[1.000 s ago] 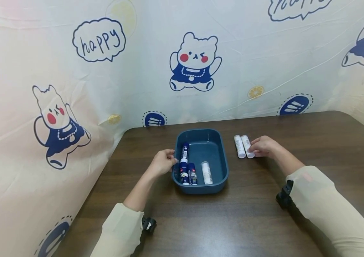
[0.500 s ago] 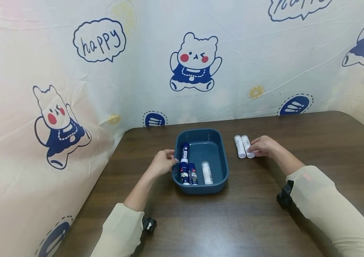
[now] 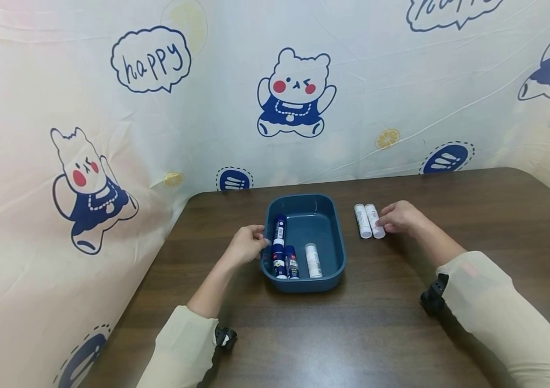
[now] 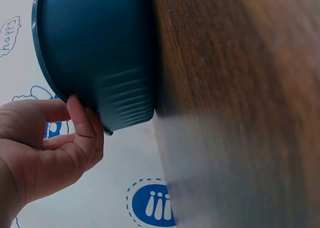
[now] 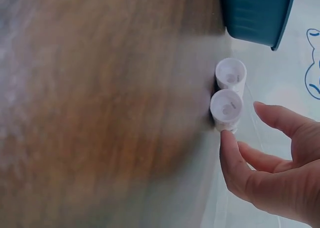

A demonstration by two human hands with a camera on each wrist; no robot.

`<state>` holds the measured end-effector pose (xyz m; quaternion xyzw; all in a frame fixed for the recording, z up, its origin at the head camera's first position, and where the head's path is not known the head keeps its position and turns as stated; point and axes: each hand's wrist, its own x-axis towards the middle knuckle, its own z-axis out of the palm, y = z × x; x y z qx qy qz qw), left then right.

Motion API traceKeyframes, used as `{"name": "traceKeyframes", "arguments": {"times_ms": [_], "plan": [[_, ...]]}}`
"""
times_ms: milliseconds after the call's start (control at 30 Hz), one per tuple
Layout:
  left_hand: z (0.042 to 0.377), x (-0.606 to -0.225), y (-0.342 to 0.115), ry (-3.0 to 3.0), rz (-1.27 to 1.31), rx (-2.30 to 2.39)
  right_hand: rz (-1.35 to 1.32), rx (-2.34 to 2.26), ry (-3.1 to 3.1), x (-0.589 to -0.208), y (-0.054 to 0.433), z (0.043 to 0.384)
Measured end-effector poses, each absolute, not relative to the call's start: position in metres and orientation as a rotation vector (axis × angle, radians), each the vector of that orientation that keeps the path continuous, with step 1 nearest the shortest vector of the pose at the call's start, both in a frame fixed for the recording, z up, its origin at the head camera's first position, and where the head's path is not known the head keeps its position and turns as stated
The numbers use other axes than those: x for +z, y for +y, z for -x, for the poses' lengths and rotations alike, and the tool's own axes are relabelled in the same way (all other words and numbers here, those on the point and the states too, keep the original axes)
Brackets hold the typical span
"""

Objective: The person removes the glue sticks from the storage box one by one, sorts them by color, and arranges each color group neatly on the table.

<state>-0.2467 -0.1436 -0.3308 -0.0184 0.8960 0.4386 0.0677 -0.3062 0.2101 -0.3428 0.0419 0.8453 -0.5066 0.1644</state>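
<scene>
A dark blue-green plastic bin (image 3: pixel 308 285) stands on the table. My left hand (image 3: pixel 245 245) pinches its left rim between thumb and fingers, plainer in the left wrist view (image 4: pixel 65 143). Along the bin's left side lie navy glue sticks (image 3: pixel 291 262), and a white glue stick (image 3: pixel 313 261) lies apart from them. Two more white sticks lie side by side right of the bin, the left one (image 3: pixel 363 221) against the right one (image 3: pixel 374 221). My right hand (image 3: pixel 401 216) is beside the right stick; a fingertip touches its side, with the thumb held apart (image 5: pixel 280 163).
The brown wooden table (image 3: pixel 333 339) reaches back to a pale cloth (image 3: pixel 362 81) printed with cartoon bears. Dark camera mounts sit on both wrists, the left mount (image 3: pixel 225 338) and the right mount (image 3: pixel 433 295).
My right hand has risen slightly and its fingers have loosened beside the right white stick. The two white sticks lie where they were, and my left hand stays on the rim.
</scene>
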Motion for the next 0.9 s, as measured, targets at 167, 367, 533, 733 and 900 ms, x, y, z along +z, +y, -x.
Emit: {"name": "traceKeyframes", "arguments": {"times_ms": [167,367,533,733,900], "plan": [[0.247,-0.331,-0.144,2.699,0.054,1.325,-0.089,-1.341,2.534,-0.338,0.209,0.306],[0.246,-0.331,-0.144,2.696,0.053,1.329,-0.012,-1.323,2.571,-0.33,0.202,0.3],[0.246,-0.331,-0.144,2.698,0.053,1.328,0.039,-1.382,2.513,-0.323,0.193,0.293],[0.245,-0.331,-0.143,2.7,0.055,1.328,0.079,-1.405,2.433,-0.315,0.181,0.285],[0.245,-0.331,-0.143,2.698,0.054,1.33,0.154,-1.494,2.352,-0.312,0.17,0.278]]}}
